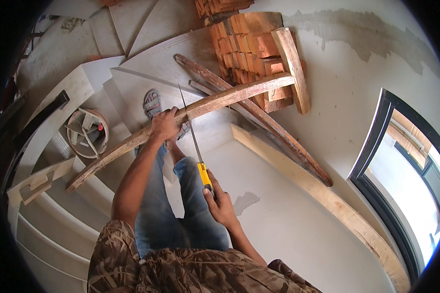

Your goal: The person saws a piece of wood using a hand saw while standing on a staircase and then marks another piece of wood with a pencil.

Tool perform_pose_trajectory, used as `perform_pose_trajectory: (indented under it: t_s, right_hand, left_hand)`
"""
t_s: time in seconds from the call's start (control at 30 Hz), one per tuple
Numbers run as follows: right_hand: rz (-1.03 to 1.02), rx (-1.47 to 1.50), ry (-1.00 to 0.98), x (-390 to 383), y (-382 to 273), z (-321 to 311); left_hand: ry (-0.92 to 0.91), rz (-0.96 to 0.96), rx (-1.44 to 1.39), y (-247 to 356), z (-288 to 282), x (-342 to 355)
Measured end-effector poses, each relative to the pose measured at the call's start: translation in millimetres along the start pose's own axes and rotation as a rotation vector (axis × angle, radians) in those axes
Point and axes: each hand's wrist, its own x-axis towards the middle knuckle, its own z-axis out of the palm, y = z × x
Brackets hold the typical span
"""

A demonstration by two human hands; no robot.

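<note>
A long wooden beam slants across in front of me, its far right end by a short upright timber and its lower left end over the stairs. My left hand is closed around the beam near its middle. My right hand grips the yellow and black handle of a handsaw. The narrow blade crosses the beam just right of my left hand, its tip pointing away past the far edge. From this angle I cannot tell how deep the blade sits in the wood.
Stacked orange bricks stand against the wall. Another timber lies slanted beneath the beam, and a long plank runs along the wall by the dark-framed window. A bucket of tools and stair steps are at left.
</note>
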Motion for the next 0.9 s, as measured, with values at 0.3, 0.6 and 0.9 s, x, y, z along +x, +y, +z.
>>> perform_pose_trajectory:
  t_s: [0.3,0.6,0.9]
  right_hand:
    - [-0.088,-0.026,0.19,5,17,25]
    - [0.212,-0.049,0.109,-86,-41,7]
    - [-0.018,-0.154,0.24,111,-51,46]
  left_hand:
    - [-0.06,-0.018,0.084,0,-3,0]
    - [-0.04,0.065,-0.014,-9,0,3]
    - [-0.002,0.099,-0.086,-12,3,1]
